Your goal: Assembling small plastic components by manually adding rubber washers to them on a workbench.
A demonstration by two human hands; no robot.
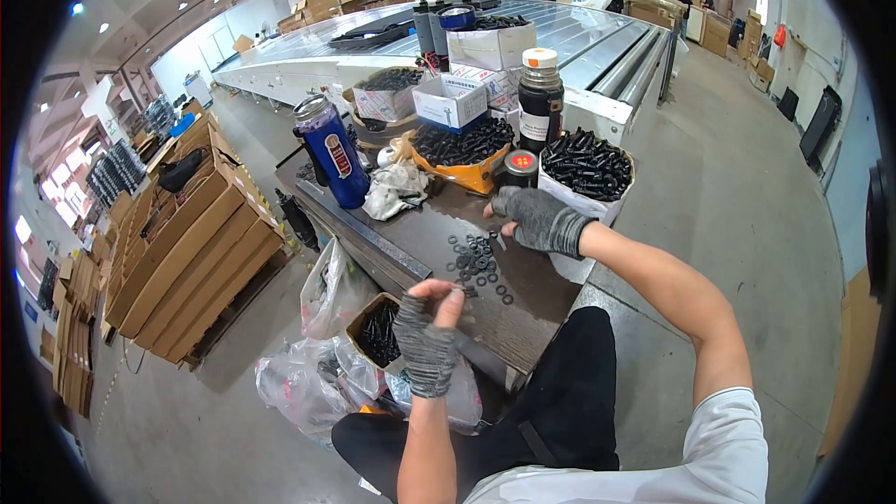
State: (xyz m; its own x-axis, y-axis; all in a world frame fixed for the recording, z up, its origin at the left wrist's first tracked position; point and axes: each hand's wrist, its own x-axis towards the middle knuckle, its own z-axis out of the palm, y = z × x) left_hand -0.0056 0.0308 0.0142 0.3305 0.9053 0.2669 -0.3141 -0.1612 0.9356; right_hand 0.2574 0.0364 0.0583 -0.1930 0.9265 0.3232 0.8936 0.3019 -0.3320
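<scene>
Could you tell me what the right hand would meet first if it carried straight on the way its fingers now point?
Probably the bare dark tabletop ahead of the right hand, then the crumpled white cloth; depth is unclear.

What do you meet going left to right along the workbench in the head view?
Blue flask → crumpled rag → orange tray of black bolts → dark bottle with orange cap → white box of black bolts.
</scene>
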